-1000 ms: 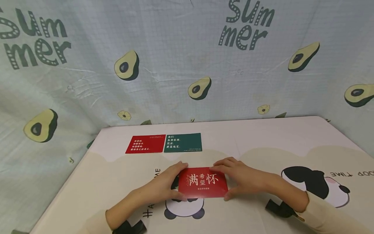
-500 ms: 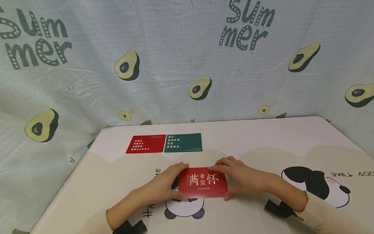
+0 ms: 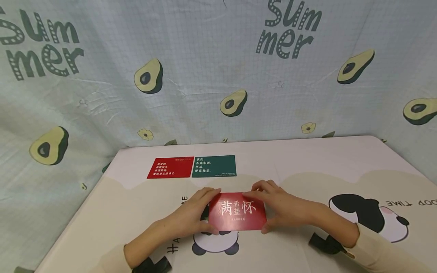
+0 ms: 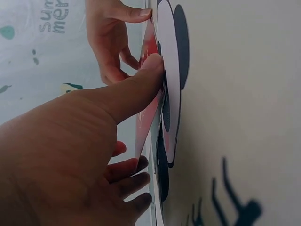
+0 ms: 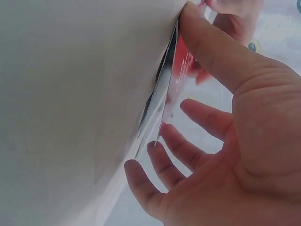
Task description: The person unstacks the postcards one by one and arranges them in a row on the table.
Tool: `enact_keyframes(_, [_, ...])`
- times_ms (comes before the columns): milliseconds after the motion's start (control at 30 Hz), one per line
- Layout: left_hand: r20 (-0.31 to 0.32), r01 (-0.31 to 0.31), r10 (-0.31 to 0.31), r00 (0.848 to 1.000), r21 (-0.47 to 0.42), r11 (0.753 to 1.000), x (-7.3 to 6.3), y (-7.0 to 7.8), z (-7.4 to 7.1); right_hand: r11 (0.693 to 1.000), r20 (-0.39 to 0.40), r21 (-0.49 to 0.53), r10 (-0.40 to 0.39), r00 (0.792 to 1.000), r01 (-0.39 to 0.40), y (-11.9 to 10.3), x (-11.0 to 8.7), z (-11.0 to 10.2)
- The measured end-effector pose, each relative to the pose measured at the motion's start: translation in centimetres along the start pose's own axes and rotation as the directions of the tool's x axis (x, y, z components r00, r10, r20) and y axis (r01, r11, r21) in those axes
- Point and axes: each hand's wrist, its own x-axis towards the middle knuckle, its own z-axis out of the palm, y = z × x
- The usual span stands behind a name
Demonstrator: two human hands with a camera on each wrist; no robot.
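Red card (image 3: 237, 212) w/ white lettering, clamped btwn both hands, approx. mid-surface (image 3: 290, 250), long edges running L–R. L hand (image 3: 186, 216) grips it at 9 o'clock, thumb by the near corner, fingers by the far one. R hand (image 3: 288, 206) grips it at 3 o'clock, ditto. Hands are apart from each other, card spanning the gap. Card's tilted: per both wrist cams, far edge is up off the surface, near edge low by the thumbs; can't tell if that edge touches down.

Clock from the card: panda face print (image 3: 216, 244) at 7, partly covered by card & L hand. Black gadget (image 3: 151, 265) at 8 nr the L wrist, another black piece (image 3: 326, 243) approx. 4 under the R forearm; beige sleeve (image 3: 385, 248) further out at 4. Second panda print (image 3: 368, 214) at 3, beyond the R hand.

Farther off, flat on the surface: green card (image 3: 214, 167) at 11, second red card (image 3: 170, 167) at 10, side by side, v. close, both w/ white text. Pale cloth (image 3: 191, 45) w/ avocado prints & "summer" lettering hangs at 12, past the far edge.
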Motion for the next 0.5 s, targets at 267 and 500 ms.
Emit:
enact_keyframes(267, [0.0, -0.045, 0.045, 0.999, 0.032, 0.998, -0.09, 0.33, -0.12, 1.0, 0.002, 0.008, 0.017, 1.0, -0.017, -0.12, 0.06, -0.04])
enact_keyframes(500, [0.001, -0.082, 0.082, 0.997, 0.043, 0.996, -0.16, 0.44, -0.06, 1.0, 0.003, 0.011, 0.018, 1.0, -0.018, -0.03, 0.01, 0.07])
